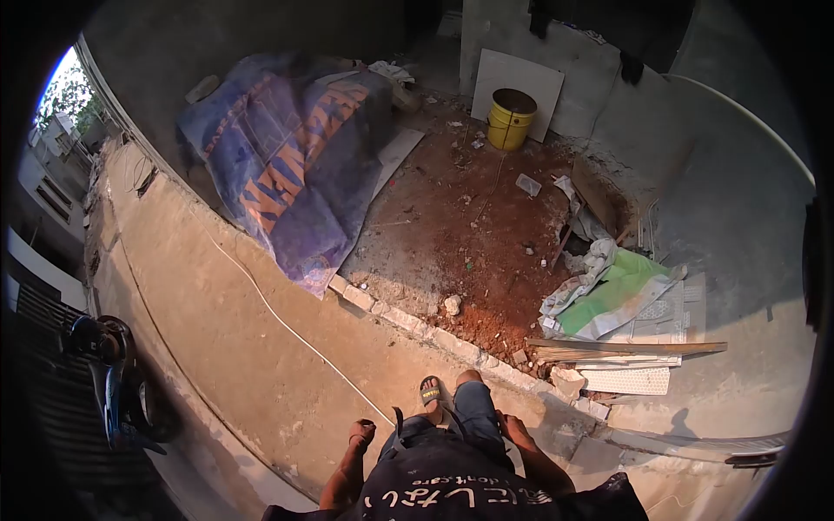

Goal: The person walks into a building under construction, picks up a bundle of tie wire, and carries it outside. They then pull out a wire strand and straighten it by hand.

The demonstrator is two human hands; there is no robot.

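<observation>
My left hand [362, 431] hangs beside my left thigh, its fingers curled inward; whether anything is inside cannot be seen. A thin white cable [300, 336] runs along the concrete and passes close to that hand, apparently on the ground. My right hand [512, 429] hangs against the right leg of my jeans [478, 412], and its fingers are too small and partly hidden to read. One sandalled foot [430, 391] is forward on the concrete, before a low row of bricks [408, 322].
Beyond the bricks lies reddish dirt [486, 226] with rubble. A printed blue-purple tarp [295, 165] covers a heap at left. A yellow bucket [511, 122] stands by the wall. Green-white sacking [612, 291] and wooden strips [625, 347] lie right. A motorbike [113, 373] is far left.
</observation>
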